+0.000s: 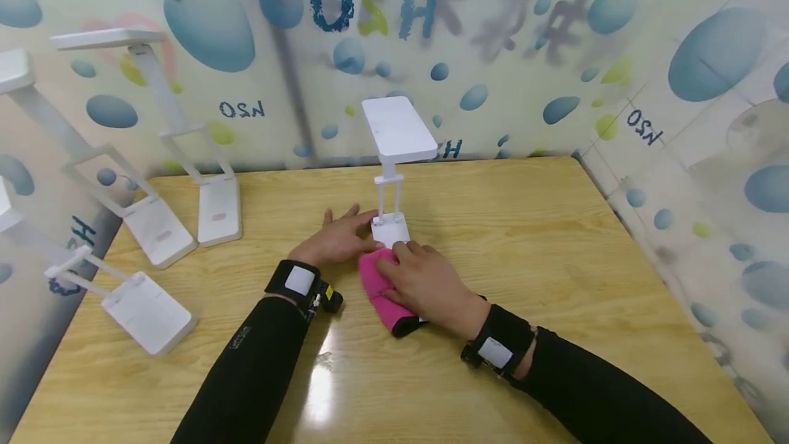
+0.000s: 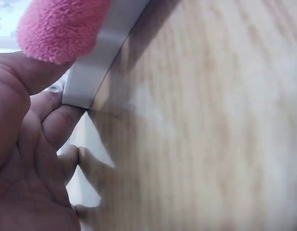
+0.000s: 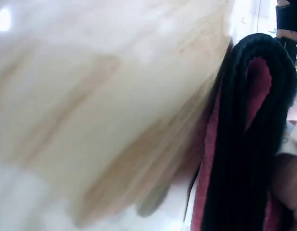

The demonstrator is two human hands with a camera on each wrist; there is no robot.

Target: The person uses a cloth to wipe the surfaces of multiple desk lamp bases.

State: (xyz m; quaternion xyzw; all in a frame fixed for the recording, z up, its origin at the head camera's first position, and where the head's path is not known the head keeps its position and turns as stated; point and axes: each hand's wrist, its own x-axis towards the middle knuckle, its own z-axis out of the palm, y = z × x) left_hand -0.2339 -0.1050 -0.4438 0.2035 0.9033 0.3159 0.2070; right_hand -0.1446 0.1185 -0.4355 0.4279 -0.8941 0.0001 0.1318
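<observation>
The cloth [image 1: 377, 282] is pink with black edging, the desk lamps [image 1: 401, 130] plain white, the sleeves [image 1: 249, 368] black, the tabletop [image 1: 524, 231] yellow-brown with wood grain, and the pale wall [image 1: 520, 118] patterned with blue and yellow-green ovals.

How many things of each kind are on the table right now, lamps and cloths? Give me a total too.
White lamps: 4 (three grouped at the left, one in the middle by the wall)
Pink cloth with dark edging, under the right hand: 1
Total: 5
</observation>
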